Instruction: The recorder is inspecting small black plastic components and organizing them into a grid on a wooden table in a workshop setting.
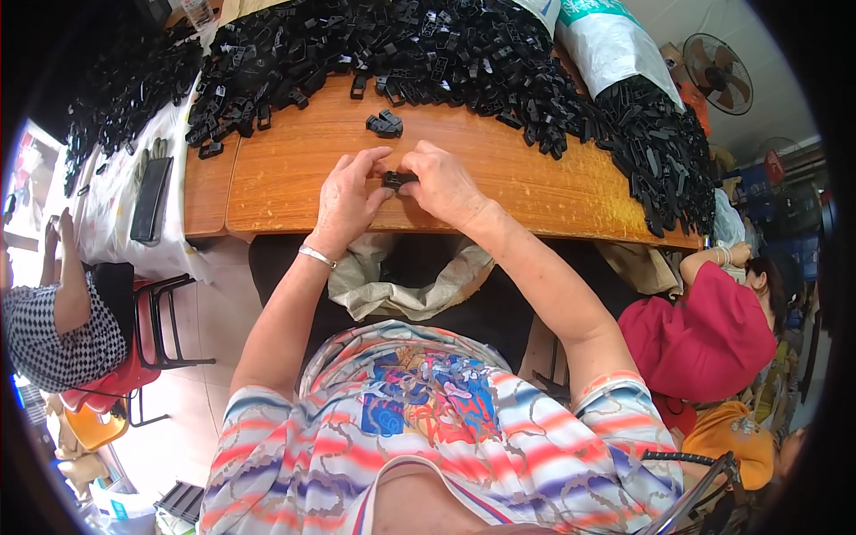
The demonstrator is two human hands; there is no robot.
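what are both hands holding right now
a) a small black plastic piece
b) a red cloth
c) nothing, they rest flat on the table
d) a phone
a) the left hand and right hand meet over the wooden table and pinch a small black plastic piece between their fingertips, with a big heap of similar black parts behind it.

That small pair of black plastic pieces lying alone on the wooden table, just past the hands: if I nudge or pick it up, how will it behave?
The black plastic pieces look blocky and flat-sided, so a nudge would probably slide them on the smooth wooden table rather than roll them. They seem rigid and likely light. Whether the two are joined is unclear; they might separate when lifted.
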